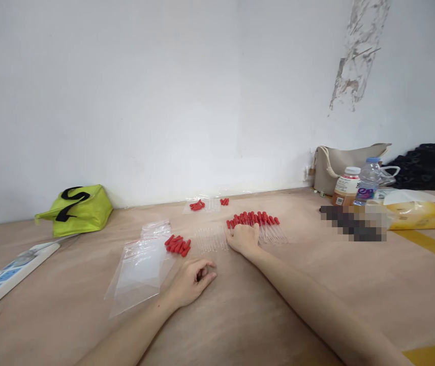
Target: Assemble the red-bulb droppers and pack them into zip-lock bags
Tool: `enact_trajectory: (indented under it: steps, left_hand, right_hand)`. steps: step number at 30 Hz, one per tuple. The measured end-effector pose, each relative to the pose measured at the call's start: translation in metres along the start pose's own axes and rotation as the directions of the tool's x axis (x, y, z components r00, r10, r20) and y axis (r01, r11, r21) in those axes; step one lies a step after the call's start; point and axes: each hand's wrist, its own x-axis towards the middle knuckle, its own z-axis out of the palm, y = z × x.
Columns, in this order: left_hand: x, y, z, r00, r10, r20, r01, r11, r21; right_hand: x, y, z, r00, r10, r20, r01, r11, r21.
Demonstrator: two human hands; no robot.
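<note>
My right hand (243, 238) lies palm down over a row of clear droppers (273, 234) with red rubber bulbs (251, 217). Its outer fingers are apart at the row, but the rest are hidden under the hand, so any grip cannot be made out. Nearer to me, my left hand (194, 280) rests on the table, fingers loosely curled and thumb apart from them, nothing visible between. Beyond it is a pile of loose red bulbs (178, 245). Bare clear tubes (210, 240) lie side by side between the pile and my right hand.
Clear zip bags (137, 274) lie left of my left hand. Against the wall are another bag of tubes (212, 205) and red bulbs (197, 205). A green bag (82, 209) and power strip (11, 279) stand left; bottles (347, 187) and a tissue pack (419, 214) right.
</note>
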Motion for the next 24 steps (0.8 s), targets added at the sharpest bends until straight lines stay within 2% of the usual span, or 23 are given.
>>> enact_trajectory:
  steps: [6,9,21,24]
  left_hand:
    - [0.001,0.002,-0.001,1.0,0.015,0.015,-0.015,1.0,0.003]
    - [0.001,0.004,-0.002,0.999,0.029,0.029,-0.029,1.0,-0.009]
    - [0.0,0.005,-0.002,0.999,0.046,0.018,-0.045,0.998,-0.039]
    - [0.0,0.003,-0.001,0.999,0.01,-0.04,-0.011,1.0,0.0]
  right_hand:
    - [-0.002,-0.007,-0.009,0.996,-0.076,0.048,0.076,0.997,-0.008]
    - [0.001,-0.015,-0.011,0.991,-0.071,0.116,0.076,0.996,-0.046]
    - [0.014,-0.028,-0.004,0.968,-0.068,0.24,0.091,0.992,-0.087]
    - [0.007,-0.02,-0.015,0.969,-0.083,0.233,0.101,0.993,-0.065]
